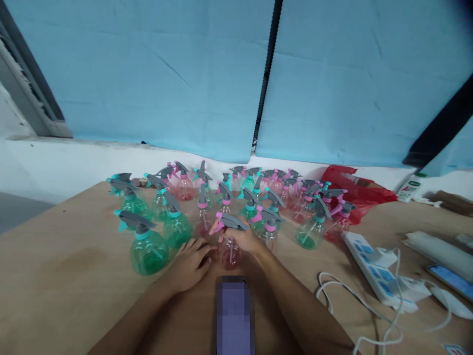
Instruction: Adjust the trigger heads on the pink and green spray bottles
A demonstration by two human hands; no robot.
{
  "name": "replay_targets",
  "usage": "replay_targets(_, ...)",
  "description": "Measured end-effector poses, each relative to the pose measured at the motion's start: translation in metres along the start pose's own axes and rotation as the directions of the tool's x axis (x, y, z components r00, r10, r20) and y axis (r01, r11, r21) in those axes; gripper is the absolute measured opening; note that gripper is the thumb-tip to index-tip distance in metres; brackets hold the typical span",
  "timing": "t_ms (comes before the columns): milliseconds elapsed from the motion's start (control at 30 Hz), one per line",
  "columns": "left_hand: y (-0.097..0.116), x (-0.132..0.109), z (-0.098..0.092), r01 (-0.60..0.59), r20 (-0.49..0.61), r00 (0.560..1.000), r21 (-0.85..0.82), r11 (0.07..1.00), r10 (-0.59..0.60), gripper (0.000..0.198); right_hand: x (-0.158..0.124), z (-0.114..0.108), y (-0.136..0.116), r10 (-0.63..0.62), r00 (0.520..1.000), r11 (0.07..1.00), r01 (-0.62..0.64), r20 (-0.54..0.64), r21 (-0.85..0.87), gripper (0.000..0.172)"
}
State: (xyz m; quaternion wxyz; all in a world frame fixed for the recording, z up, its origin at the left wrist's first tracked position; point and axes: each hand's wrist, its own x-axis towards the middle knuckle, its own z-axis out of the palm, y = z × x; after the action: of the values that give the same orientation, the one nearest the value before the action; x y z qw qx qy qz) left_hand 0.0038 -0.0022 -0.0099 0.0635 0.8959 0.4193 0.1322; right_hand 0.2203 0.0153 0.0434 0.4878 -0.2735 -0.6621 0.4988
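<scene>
My right hand (242,240) is wrapped round the neck of a clear pink spray bottle (231,257) with a grey and pink trigger head. The bottle is upright at the table's front middle. My left hand (192,264) lies palm down just left of it, fingers apart and holding nothing; whether a fingertip touches the bottle I cannot tell. Left of that hand stands a green spray bottle (149,254) with a turquoise collar, and another green spray bottle (177,228) is behind it. To the right of my right hand is a spray bottle (271,236) with a pink collar.
Several more green and pink spray bottles stand crowded behind. A red plastic bag (364,195) lies at the back right, near a white bottle (411,188). A power strip (380,276) with white cables and a phone (453,282) are on the right. A dark-edged device (235,315) is in front.
</scene>
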Motion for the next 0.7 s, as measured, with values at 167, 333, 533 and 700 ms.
replay_targets(167, 0.000, 0.001, -0.001, 0.002, 0.011, 1.000, 0.008, 1.000, -0.002, 0.037, 0.002, 0.000, 0.009, 0.066, 0.997, 0.996, -0.064, -0.032, 0.063, 0.011)
replay_targets(333, 0.001, 0.000, -0.001, 0.008, 0.008, 1.000, 0.017, 1.000, -0.008, 0.037, 0.002, 0.000, 0.003, 0.002, 1.000, 0.999, 0.000, -0.031, 0.043, 0.019)
replay_targets(533, 0.000, 0.000, 0.000, 0.009, 0.011, 1.000, 0.007, 1.000, -0.009, 0.037, 0.003, -0.004, 0.009, 0.010, 0.999, 1.000, -0.011, -0.045, -0.003, 0.025)
replay_targets(700, 0.000, 0.001, 0.000, 0.004, 0.011, 1.000, 0.007, 1.000, -0.004, 0.037, 0.002, 0.000, 0.018, 0.023, 0.994, 0.995, -0.012, -0.110, 0.101, 0.014)
